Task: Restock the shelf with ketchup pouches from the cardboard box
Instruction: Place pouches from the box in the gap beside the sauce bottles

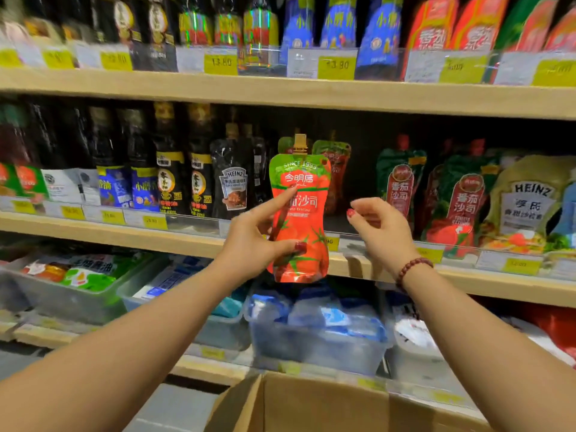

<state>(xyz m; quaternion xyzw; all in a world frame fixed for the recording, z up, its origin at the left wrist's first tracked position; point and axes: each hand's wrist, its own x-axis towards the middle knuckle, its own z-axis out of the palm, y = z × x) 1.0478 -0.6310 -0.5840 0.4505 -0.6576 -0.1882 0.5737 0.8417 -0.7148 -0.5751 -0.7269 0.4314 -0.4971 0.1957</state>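
Pinching the pouch [299, 213] low on its body, the left hand [252, 241] has its grip closed on it: thumb across the red front, other fingers behind, index finger straight and pointing toward 1 o'clock over the label. The pouch is upright with its gold cap at 12 o'clock, held in the air in front of the middle shelf [124, 233] and not resting on it. At 3 o'clock of the pouch, near but apart from it, the right hand [380, 232] hovers with a slack grip, fingers loosely curled and holding nothing. A bead bracelet [413, 269] circles its wrist. Behind the held pouch, at 12 to 1 o'clock, like pouches [333, 163] stand on the shelf. Farther toward 3 o'clock stand darker ketchup packs [461, 201]. At 9 o'clock stand a black Heinz pack [232, 182] and dark bottles [168, 169]. Yellow price tags [154, 221] line the shelf edge. At 6 o'clock, clear bins [314, 338] of blue packets sit on the lower shelf. The box [311, 406] is at the bottom edge, one flap raised at its 9 o'clock side.
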